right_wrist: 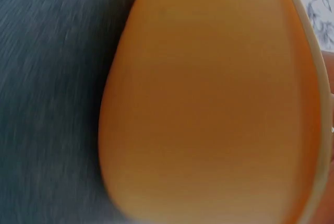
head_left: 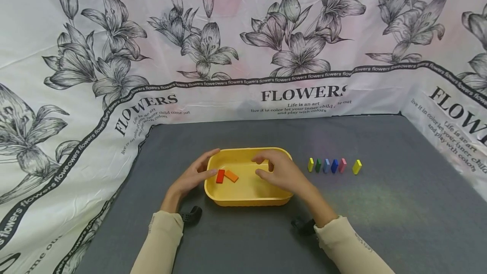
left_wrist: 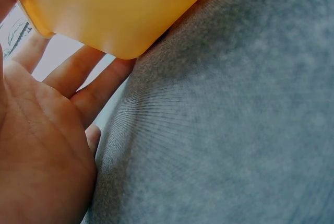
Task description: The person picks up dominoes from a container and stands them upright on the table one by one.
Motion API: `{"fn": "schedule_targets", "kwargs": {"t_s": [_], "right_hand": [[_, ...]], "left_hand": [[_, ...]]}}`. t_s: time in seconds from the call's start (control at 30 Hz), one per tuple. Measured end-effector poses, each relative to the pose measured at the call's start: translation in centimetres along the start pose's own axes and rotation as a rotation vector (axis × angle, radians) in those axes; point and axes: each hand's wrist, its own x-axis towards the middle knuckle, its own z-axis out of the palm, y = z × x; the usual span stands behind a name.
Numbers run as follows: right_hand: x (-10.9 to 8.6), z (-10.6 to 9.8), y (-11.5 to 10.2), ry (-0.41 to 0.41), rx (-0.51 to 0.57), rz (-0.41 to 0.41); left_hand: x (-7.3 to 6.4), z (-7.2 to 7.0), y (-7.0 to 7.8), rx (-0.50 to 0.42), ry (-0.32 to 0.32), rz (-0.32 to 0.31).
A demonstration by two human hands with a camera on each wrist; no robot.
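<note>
One yellow tray (head_left: 249, 201): your left hand (head_left: 192, 176) holds its left edge; your right hand (head_left: 279, 172), thumb and fingers parted, hovers over its right end; tabletop (head_left: 243, 242) on all sides.

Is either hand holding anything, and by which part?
The left hand holds the yellow tray by its left end. The right hand, over the tray, shows nothing between finger and thumb.

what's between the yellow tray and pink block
Between tray and pink block, the head view shows a yellow block, a green block, a light blue block and a dark blue block.
</note>
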Motion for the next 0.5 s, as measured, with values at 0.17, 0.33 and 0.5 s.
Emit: {"fn": "schedule_targets", "kwargs": {"t_s": [0.17,0.33,0.5], "right_hand": [[0.7,1.4,-1.0,-0.012,-0.052,0.081],[1.5,2.7,-1.9,-0.024,-0.11,0.168],[2.6,3.9,-2.6,-0.08,-0.128,0.237]], "left_hand": [[0.1,0.0,0.1,0.004,0.002,-0.008],[0.1,0.1,0.1,0.003,0.003,-0.009],[0.0,0.1,0.2,0.005,0.009,-0.009]]}}
